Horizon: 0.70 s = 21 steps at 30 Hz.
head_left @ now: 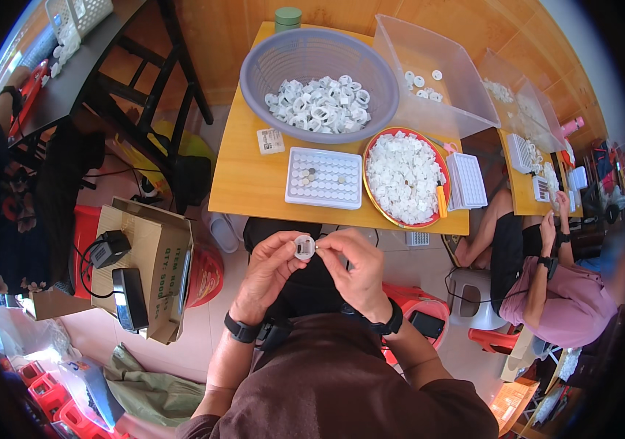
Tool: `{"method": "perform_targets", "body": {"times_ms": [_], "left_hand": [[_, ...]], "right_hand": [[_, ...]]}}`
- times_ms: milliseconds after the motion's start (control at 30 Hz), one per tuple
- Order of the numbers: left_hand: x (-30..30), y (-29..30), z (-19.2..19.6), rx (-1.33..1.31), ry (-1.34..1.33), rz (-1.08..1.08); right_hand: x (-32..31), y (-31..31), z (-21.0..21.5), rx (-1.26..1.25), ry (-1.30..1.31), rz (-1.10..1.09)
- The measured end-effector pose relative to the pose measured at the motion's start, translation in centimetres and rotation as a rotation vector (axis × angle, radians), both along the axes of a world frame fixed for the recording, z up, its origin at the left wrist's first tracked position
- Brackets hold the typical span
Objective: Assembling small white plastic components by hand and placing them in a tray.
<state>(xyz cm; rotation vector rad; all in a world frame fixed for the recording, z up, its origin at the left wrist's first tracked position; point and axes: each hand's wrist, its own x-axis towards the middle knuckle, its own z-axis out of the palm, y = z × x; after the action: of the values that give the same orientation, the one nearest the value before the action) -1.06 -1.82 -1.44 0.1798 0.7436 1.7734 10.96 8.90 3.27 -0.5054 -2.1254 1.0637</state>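
Observation:
My left hand (272, 272) pinches a small round white plastic part (304, 248) with a dark square centre, held over my lap. My right hand (353, 265) touches the same part from the right, fingertips closed on its edge or on something tiny there. Just ahead on the yellow table (246, 175) lies a white grid tray (324, 178) with a few small pieces in its cells. A grey basin (268, 62) of white ring parts stands behind it. A red-rimmed round tray (404, 178) heaped with white pieces sits at the right.
A clear plastic bin (437, 80) and a green jar (287, 17) stand at the table's far side. An open cardboard box (148, 263) with a black scanner sits at my left on red stools. Another person (547, 293) works at a neighbouring table, right.

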Motion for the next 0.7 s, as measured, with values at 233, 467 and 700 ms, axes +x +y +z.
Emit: {"method": "perform_targets", "body": {"times_ms": [233,467,700], "left_hand": [[0.2,0.1,0.6,-0.077,0.106,-0.002],[0.7,0.2,0.9,-0.161,0.248,0.014],[1.2,0.8,1.2,-0.173,0.358,0.03]], "right_hand": [[-0.4,-0.3,-1.2,0.256,0.048,0.005],[-0.5,-0.5,-1.0,0.273,0.012,0.022],[-0.3,-0.9,-0.8,0.468,-0.101,0.023]]}}
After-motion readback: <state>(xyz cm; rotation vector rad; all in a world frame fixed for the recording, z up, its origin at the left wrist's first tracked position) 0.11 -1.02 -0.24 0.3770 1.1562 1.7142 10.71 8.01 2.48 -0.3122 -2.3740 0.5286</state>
